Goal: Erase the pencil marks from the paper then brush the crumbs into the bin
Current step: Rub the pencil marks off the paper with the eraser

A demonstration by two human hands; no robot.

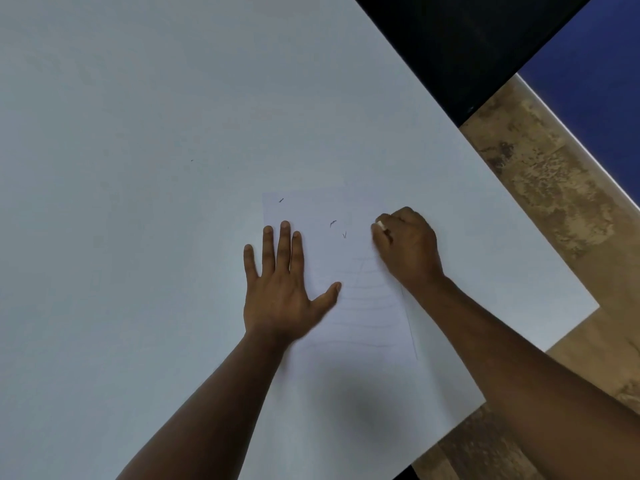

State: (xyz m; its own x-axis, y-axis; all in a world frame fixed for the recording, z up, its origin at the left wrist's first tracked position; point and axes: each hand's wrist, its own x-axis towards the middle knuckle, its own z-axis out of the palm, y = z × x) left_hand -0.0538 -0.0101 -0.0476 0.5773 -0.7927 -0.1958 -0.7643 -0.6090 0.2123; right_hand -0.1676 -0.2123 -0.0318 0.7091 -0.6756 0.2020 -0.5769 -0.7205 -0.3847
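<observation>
White paper (349, 306) flat on table, faint pencil lines; dark crumbs (333, 223) near top

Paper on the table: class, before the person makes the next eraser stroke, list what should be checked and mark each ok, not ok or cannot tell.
1. Paper held down: ok, the left hand lies flat on its left side.
2. Eraser gripped: ok, pinched in the right hand, only its white tip showing.
3. Pencil marks gone: not ok, faint lines remain below the right hand.
4. Crumbs cleared: not ok, dark bits lie on the paper's upper part.
5. Bin within reach: cannot tell, none in view.
6. Paper fully on the table: ok.
</observation>
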